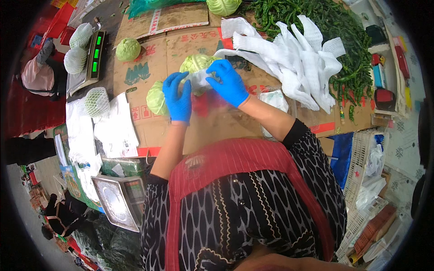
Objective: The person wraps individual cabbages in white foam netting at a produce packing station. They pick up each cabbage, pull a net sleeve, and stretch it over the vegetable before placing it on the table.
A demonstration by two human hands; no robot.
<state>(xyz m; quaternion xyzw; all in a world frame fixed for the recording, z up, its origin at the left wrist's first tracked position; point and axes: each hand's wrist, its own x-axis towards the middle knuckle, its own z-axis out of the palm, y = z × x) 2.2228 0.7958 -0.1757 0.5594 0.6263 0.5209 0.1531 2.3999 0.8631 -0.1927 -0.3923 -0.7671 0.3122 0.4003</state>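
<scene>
A sheet or bag of clear plastic film (198,81) stretches between my two hands, and the cardboard's red print shows blurred through it. My left hand (178,96), in a blue glove, pinches one end. The other end is between the fingers of my right hand (227,83), gloved the same way. Just behind the film, partly hidden, sits a green cabbage (195,62). Another cabbage (156,98) rests against the left side of my left hand and is partly covered by it. Farther left lies a third, smaller cabbage (128,49).
White foam net sleeves (298,64) are heaped to the right, against piled green peppers (352,64). At left, net-wrapped produce (75,61) sits on a digital scale (93,57). White plastic bags (113,130) lie at the cardboard's (220,125) left edge. A person (39,74) is beyond.
</scene>
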